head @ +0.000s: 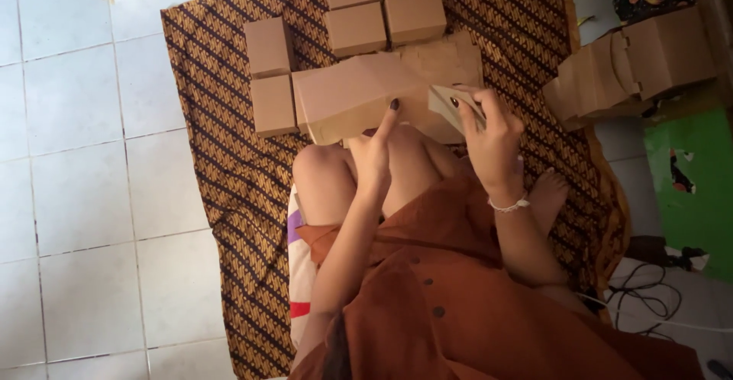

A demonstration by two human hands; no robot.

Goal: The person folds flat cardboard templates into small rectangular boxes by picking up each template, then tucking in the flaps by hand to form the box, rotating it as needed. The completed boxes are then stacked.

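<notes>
Cardboard box blank (359, 93), flat, half-folded, left hand (372, 155) pressing, right hand (492, 139) bending flap

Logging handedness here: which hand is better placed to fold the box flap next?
Likely the right hand: its fingers already pinch the flap. The left hand only props the box.

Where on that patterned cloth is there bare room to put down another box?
The patterned cloth lies bare left of the knee, below the two side boxes. Crowded: the finished boxes at the top, the flat cardboard under both hands, and the stack of flats on the right.
</notes>
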